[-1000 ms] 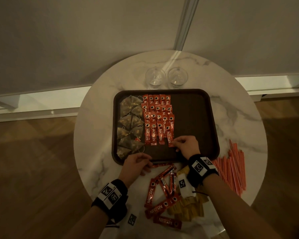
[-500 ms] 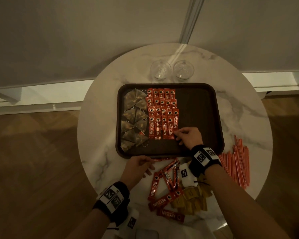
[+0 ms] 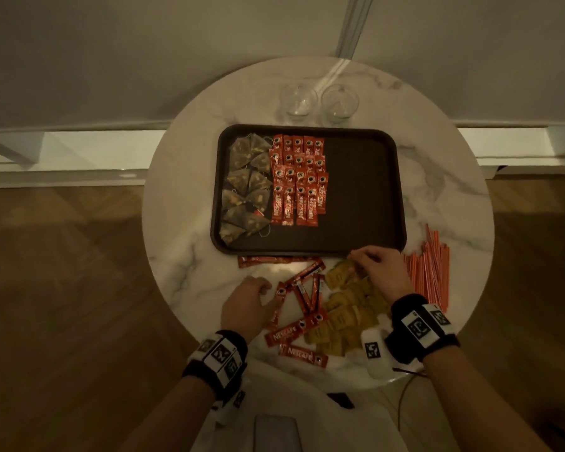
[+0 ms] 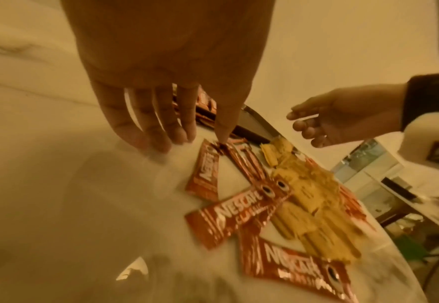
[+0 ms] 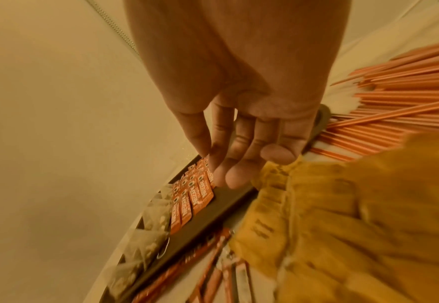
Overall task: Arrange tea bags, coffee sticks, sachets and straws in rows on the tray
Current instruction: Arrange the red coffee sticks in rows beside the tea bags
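Observation:
The dark brown tray [image 3: 366, 190] holds a column of pyramid tea bags [image 3: 247, 187] at its left and rows of red coffee sticks [image 3: 299, 181] beside them; its right half is bare. Loose coffee sticks [image 3: 302, 291] and yellow sachets [image 3: 346, 314] lie on the table in front of the tray, with orange straws [image 3: 429, 272] to their right. My left hand [image 3: 248, 301] hangs relaxed over the loose sticks, its index tip touching the end of one stick [image 4: 207, 170]. My right hand [image 3: 379, 269] hovers with loose fingers over the sachets [image 5: 342, 215] and holds nothing.
Two clear glasses [image 3: 299, 101] stand behind the tray on the round marble table [image 3: 183, 223]. The table's rim lies close behind the sachets and straws. Wooden floor surrounds the table, and a wall stands beyond it.
My right hand has drawn back from the coffee rows on the tray to above the sachets. My left hand has moved back from the tray's front edge to the loose sticks.

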Available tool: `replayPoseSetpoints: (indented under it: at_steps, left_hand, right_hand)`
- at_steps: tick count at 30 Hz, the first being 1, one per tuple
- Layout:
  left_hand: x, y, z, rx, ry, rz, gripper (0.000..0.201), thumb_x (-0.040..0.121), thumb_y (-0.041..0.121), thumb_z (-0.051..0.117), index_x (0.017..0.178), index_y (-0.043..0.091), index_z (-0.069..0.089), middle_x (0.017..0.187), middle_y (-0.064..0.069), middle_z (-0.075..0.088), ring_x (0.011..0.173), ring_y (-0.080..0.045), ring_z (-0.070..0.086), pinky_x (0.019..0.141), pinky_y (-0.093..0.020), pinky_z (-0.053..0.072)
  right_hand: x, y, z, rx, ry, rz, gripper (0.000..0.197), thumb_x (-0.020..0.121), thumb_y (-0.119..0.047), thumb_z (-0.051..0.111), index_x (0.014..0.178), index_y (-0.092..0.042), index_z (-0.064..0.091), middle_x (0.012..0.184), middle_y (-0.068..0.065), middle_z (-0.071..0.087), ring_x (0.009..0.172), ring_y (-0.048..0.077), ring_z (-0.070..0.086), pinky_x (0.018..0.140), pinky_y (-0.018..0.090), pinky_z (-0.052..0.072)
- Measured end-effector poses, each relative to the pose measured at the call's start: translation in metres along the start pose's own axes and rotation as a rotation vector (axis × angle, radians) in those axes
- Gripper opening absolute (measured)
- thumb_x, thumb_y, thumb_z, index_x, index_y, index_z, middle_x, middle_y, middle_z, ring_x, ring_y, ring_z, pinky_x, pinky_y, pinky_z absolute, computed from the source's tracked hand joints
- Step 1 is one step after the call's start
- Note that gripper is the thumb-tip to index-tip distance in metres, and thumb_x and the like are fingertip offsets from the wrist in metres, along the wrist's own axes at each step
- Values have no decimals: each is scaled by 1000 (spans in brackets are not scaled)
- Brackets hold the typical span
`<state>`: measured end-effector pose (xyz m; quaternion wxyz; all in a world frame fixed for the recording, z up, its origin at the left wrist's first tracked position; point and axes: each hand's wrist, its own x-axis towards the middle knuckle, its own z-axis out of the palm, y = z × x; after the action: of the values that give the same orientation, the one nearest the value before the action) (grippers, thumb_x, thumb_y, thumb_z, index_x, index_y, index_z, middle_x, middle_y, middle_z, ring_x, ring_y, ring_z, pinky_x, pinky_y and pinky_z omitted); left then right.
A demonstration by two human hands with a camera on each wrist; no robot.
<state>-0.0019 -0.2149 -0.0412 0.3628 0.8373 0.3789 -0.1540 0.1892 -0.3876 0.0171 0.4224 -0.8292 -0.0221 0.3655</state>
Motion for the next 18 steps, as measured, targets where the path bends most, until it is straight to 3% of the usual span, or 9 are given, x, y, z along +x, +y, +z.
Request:
replayPoseSetpoints:
  at_steps: [6,9,11,14,16,18]
  left_hand:
    - [-7,9,15,184,124,30,23,85,45,64,97,26,61,107,7,50,90,-13,56,71,-30,48]
    - [-8,11,9,150,114,-5,16,85,41,66,88,25,62,99,6,50,85,-11,50,70,-27,43]
    - [-9,8,1,65,62,-63,11,85,32,67,82,24,61,96,3,58,84,-13,53,73,-30,45]
    - [-16,-2,-9,-175,47,-119,10,83,22,70,81,20,61,84,0,65,80,-20,63,76,-37,56]
    - [-27,-4,-10,-250,24,-79,9,84,19,71,85,19,62,85,0,66,80,-19,64,69,-30,55]
    - [-40,0,-4,-265,-13,-13,8,85,18,71,90,20,65,87,2,67,80,-13,63,61,-16,49]
  right_hand:
    - [-39,51,5,-186,-97,60,20,94,-15,59,80,-6,71,74,5,69,57,5,60,51,11,45]
    - [-47,74,24,-284,-164,115,24,93,-28,63,82,-8,71,79,7,71,69,13,66,66,26,57]
    - [-48,77,37,-272,-164,123,29,89,-37,66,84,-9,71,84,7,72,78,19,69,77,36,59]
    - [-46,71,52,-393,-125,58,31,83,-48,69,80,-17,68,80,2,71,75,18,68,75,38,60]
    - [-44,66,60,-496,-112,11,28,80,-49,71,81,-22,63,78,-2,67,73,15,65,72,36,59]
    - [-42,65,66,-572,-110,-25,25,81,-46,72,82,-24,61,80,-5,64,74,11,62,70,31,57]
